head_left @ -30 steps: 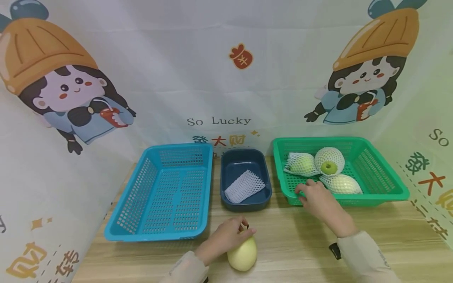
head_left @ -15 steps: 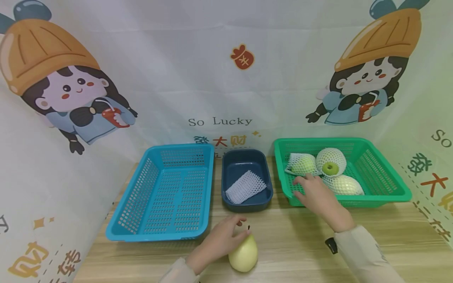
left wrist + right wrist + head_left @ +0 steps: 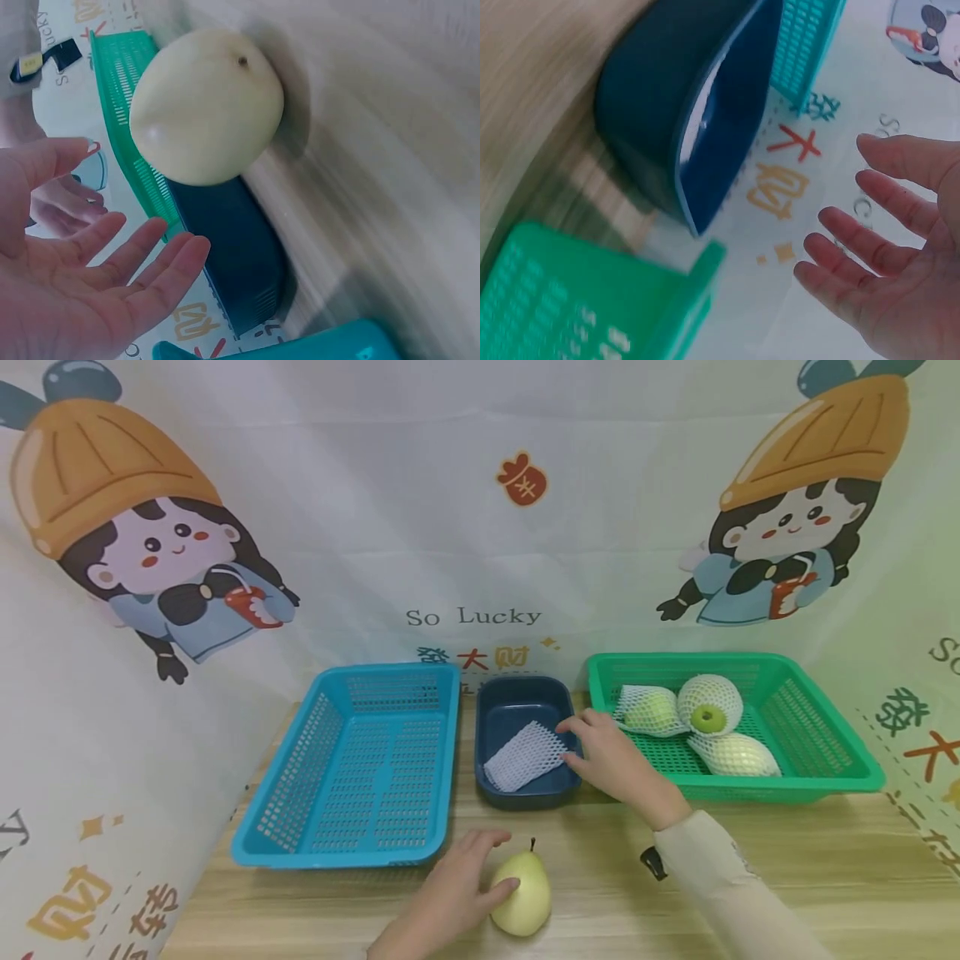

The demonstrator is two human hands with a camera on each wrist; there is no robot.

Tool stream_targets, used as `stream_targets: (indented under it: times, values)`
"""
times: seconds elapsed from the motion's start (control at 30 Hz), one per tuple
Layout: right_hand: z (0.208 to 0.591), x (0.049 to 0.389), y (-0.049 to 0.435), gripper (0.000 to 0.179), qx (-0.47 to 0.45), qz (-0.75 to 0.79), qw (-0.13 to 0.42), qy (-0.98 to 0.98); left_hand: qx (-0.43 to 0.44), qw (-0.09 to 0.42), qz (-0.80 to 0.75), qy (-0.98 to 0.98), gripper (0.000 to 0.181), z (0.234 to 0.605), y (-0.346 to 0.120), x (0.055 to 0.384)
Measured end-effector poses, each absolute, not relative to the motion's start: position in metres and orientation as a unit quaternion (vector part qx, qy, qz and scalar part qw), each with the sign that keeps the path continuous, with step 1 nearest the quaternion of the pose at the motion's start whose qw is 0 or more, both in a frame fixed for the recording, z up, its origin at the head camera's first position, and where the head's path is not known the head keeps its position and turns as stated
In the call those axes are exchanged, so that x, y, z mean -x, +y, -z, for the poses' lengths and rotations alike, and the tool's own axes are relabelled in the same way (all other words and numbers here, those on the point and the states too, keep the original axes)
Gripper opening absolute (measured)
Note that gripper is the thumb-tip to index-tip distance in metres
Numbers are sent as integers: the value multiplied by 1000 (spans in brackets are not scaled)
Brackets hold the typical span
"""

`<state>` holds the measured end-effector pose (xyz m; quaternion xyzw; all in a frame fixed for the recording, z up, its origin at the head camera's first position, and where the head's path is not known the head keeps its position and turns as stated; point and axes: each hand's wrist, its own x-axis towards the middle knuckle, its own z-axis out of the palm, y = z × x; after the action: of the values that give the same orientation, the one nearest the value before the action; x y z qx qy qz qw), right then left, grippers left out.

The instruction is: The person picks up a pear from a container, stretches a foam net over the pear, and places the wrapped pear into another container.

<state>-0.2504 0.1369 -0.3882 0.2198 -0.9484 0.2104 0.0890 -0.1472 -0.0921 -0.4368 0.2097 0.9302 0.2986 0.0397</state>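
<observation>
A pale yellow pear (image 3: 525, 897) stands on the wooden table, its dark stem pointing up. My left hand (image 3: 457, 889) is beside the pear on its left, fingers spread; in the left wrist view a gap shows between that hand (image 3: 97, 262) and the pear (image 3: 206, 109). Over the right rim of the dark blue tray (image 3: 498, 714) hovers my right hand (image 3: 618, 764), its fingers apart and holding nothing. White foam netting (image 3: 522, 758) lies inside that tray. The right wrist view shows the right hand (image 3: 900, 247) with relaxed fingers, off the tray (image 3: 641, 112).
To the right, a green basket (image 3: 825, 783) holds several pale fruits in foam nets, among them a net-wrapped fruit (image 3: 652, 712). A blue basket (image 3: 345, 860) stands on the left. Behind them hangs a printed cloth (image 3: 360, 527).
My right hand has moved left from the green basket to the dark blue tray. The left hand has eased off the pear's top and opened wider; the pear stays put.
</observation>
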Motion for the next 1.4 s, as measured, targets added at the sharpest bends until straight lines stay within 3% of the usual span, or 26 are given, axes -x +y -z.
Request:
stream_targets:
  times: [0.2, 0.57, 0.83, 1.4]
  values:
    - [397, 265, 115, 31, -230, -204, 36, -951, -187, 70, -354, 914, 61, 450, -91, 135]
    - [421, 292, 83, 26, -211, -202, -73, -953, -173, 34, -425, 888, 71, 486, -80, 131]
    - [440, 304, 81, 22, -239, -181, -86, -950, -162, -5, -423, 892, 69, 497, -73, 133]
    - [463, 311, 81, 19, -220, -174, -72, -957, -166, -2, -422, 891, 66, 494, -71, 133]
